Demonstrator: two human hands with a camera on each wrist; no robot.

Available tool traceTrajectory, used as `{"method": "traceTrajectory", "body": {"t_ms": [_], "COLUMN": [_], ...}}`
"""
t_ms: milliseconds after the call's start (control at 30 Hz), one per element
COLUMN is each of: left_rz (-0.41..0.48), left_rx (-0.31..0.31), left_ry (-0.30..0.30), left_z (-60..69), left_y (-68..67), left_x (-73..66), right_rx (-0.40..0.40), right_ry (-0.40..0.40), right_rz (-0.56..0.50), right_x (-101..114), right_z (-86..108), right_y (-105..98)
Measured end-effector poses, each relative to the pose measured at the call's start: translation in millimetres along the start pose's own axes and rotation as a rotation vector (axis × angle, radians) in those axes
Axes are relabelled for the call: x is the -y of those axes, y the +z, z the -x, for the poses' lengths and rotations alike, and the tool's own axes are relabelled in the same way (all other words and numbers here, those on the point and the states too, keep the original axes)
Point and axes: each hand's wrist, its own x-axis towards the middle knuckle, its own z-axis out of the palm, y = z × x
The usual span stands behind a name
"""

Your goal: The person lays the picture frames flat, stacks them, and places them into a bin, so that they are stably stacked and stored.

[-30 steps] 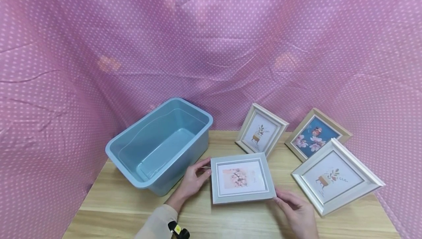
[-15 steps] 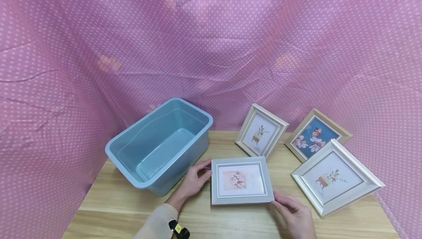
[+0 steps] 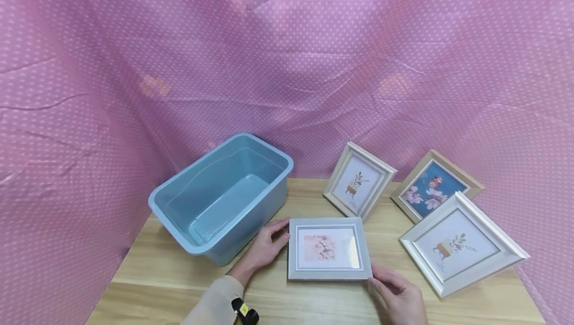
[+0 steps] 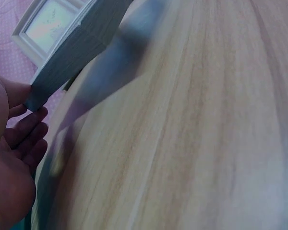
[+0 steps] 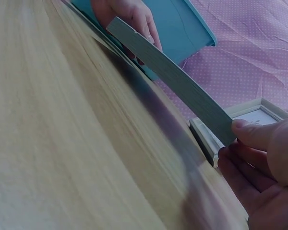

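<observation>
A pale grey-green photo frame (image 3: 329, 274) with a pink blossom picture lies face up between my two hands. My left hand (image 3: 264, 247) pinches its left edge, thumb above and fingers beneath. At the near right corner, my right hand (image 3: 399, 295) grips it between thumb and fingers. In the right wrist view the frame's side (image 5: 173, 79) appears lifted off the wooden table, with a shadow below it. The left wrist view shows the left hand (image 4: 14, 143) holding the other end, where a frame corner (image 4: 69, 60) also stands above the wood.
A blue plastic bin (image 3: 219, 205) stands at the left, close to my left hand. Upright behind the held frame is a cream photo frame (image 3: 358, 180). Farther right are a wood-coloured frame (image 3: 432, 185) and a silvery-white frame (image 3: 462, 245). Pink dotted cloth (image 3: 287, 66) surrounds the table.
The held photo frame has come down a little and its tilt has flattened, mostly at its far and right side. My right hand has shifted slightly with it. The head view has moved slightly.
</observation>
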Motion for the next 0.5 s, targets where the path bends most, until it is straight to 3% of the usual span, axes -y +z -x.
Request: {"method": "traceTrajectory", "body": {"t_ms": [333, 500], "left_rz": [-0.009, -0.026], "left_rx": [0.008, 0.023], "left_ry": [-0.024, -0.044], "left_z": [1.5, 1.9], "left_y": [0.4, 0.0], "left_x": [2.0, 2.7], "right_rx": [-0.009, 0.011], "right_ry": [0.008, 0.056], "right_rz": [-0.025, -0.015], "right_x": [-5.4, -5.2], "right_z": [2.9, 2.6], "right_y": [4.1, 3.5]}}
